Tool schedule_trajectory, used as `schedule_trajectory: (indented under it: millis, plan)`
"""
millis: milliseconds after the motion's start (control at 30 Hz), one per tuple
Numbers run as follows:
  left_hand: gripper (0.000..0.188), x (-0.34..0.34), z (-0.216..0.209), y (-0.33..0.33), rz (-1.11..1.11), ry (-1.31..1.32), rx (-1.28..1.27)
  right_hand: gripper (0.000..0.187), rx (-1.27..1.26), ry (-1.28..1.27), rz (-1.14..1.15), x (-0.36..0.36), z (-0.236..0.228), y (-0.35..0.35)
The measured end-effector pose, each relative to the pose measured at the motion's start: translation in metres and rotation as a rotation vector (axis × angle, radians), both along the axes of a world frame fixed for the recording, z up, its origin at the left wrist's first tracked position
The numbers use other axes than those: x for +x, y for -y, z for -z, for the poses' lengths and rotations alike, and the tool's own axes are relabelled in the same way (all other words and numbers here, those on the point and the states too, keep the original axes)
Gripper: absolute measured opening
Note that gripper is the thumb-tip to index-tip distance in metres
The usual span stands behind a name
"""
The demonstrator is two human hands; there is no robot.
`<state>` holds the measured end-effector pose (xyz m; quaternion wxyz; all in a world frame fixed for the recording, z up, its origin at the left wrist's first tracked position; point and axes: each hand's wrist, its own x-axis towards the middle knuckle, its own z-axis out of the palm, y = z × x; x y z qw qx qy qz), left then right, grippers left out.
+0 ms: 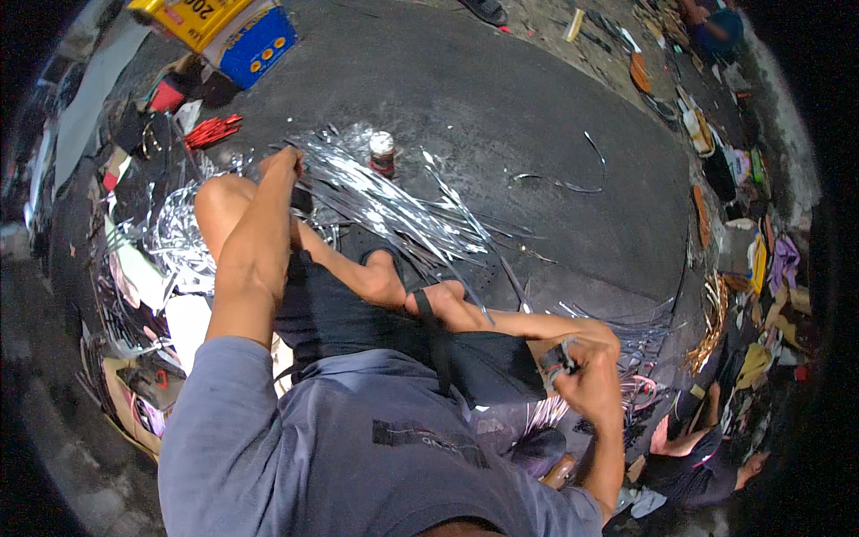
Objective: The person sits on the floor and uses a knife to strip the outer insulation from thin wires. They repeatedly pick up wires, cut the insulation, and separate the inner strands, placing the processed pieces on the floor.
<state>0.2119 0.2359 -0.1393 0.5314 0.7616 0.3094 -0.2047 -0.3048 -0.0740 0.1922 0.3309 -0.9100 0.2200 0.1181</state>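
My left hand (pixel 284 163), reaching forward past my raised knee, is closed at the near-left end of a bundle of shiny silver strips (pixel 385 201). What its fingers grip is hidden. Beside my right knee, my right hand (pixel 586 376) is curled around a small dark-and-grey object (pixel 557 361) whose kind I cannot make out. The silver strips fan out across the dark mat in front of my crossed feet. A small jar with a white top (pixel 382 152) stands just beyond them.
A dark mat (pixel 501 98) covers the ground. Red strips (pixel 213 132) and a yellow-and-blue container (pixel 242 40) are at the far left. More silver material (pixel 183 237) lies by my left knee. Golden strips (pixel 711 322) and mixed scraps line the right. Another person's arm (pixel 689 438) shows at lower right.
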Motion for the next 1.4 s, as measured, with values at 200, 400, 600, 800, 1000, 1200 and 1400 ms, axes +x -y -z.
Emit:
schedule_trajectory:
  millis: [200,400,600,800,1000,1200,1400]
  plan:
    - [0.081,-0.035,-0.050,0.036,0.405,0.184,0.638,0.042,-0.231,-0.043,-0.174,0.076,0.134,0.114]
    - [0.039,-0.096,-0.102,0.071,0.633,0.740,0.385,0.047,-0.707,-0.167,-0.332,0.188,0.296,0.194]
    - [0.023,-0.198,-0.120,0.095,0.780,0.570,0.016,0.040,-0.484,-0.204,-0.206,0.212,0.306,0.190]
    - [0.043,-0.229,-0.122,0.173,0.572,0.195,-0.602,0.026,-0.513,0.563,-0.281,0.210,0.222,0.078]
    - [0.029,-0.227,-0.158,0.185,0.203,0.348,-0.812,0.025,-0.474,0.739,-0.275,0.202,0.154,-0.007]
    - [0.011,-0.221,-0.212,0.139,0.379,0.549,-0.685,0.043,0.074,0.937,0.048,0.201,0.109,-0.044]
    - [0.010,-0.231,-0.264,0.114,0.430,0.679,-0.719,0.029,0.166,0.985,0.006,0.208,0.071,-0.057]
